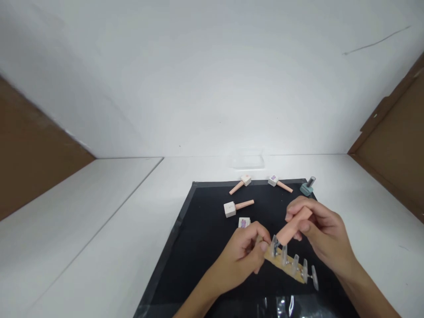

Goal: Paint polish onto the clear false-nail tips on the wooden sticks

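- Leftmost, the left hand (pixel 240 258) pinches a tan strip (pixel 289 266) by its left end, thumb against fingers.
- Beyond that grip, the strip slants down rightward, bearing clear nail tips (pixel 295 265).
- Above it, a smooth peach cap (pixel 293 226) points down-left, its upper end pinched by the right hand (pixel 318 232).

The person's left forearm (pixel 203 290) slants up from the bottom edge to the left hand (pixel 241 255), curled inward in a pinch, its exact finger placement hard to judge. The right hand (pixel 326 236), set higher, also pinches, the right forearm (pixel 369 291) reaching in from the lower right.
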`<state>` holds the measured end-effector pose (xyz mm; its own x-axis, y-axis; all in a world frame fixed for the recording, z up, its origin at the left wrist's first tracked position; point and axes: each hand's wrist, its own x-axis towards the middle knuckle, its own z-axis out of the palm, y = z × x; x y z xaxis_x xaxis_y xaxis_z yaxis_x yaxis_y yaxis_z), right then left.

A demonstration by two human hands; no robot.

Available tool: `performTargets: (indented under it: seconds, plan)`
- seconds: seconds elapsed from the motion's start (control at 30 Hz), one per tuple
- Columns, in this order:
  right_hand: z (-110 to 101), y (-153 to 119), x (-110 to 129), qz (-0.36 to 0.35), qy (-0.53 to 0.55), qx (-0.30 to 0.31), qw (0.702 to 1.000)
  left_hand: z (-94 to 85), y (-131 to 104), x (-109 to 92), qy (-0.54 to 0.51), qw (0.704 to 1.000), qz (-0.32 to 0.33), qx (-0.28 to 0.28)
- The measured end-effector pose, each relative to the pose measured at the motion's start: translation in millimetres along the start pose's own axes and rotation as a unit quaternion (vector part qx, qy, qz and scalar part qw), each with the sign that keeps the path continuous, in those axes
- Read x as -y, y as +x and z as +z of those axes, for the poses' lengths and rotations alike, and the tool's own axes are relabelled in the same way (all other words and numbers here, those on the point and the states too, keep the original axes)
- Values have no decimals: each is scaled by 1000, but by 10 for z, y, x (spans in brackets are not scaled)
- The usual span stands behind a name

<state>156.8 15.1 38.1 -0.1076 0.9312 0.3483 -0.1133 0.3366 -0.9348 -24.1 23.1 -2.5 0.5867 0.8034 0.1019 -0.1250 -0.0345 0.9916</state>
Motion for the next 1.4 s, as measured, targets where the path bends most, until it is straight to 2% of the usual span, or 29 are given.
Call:
performTargets:
  seconds: [0.1,0.3,0.43,0.57,0.63,0.77,0.93,1.1,1.27,1.4]
  plan:
    - [-6,1,-9,-14,-15,-39,999,-8,-13,2,36,999,7,-2]
    - [-3,14,31,-19,-27,15,999,-13,-11,-39,107,994,29,-11]
    - [-11,12,35,-30,-49,-34,998,-17,-6,-49,145,989,42,-13]
    - [-8,9,42,-37,-49,10,998,-24,-7,-34,180,981,67,-9]
    - [2,9,54,-42,-75,13,996,-25,-9,-22,195,978,79,-9]
    - [-5,-3,64,-55,-100,-39,993,-23,-16,-3,209,974,82,-12]
    - [-30,-14,65,-63,-99,33,993,-26,-5,1,219,972,86,-2]
    - [-24,-18,71,-78,-136,-19,988,-39,-14,9,228,970,80,0]
    - [-17,-22,101,-93,-122,41,987,-36,-17,5,233,969,78,8]
    - [-14,-22,109,-98,-158,-5,982,-32,-8,-10,235,969,73,13]
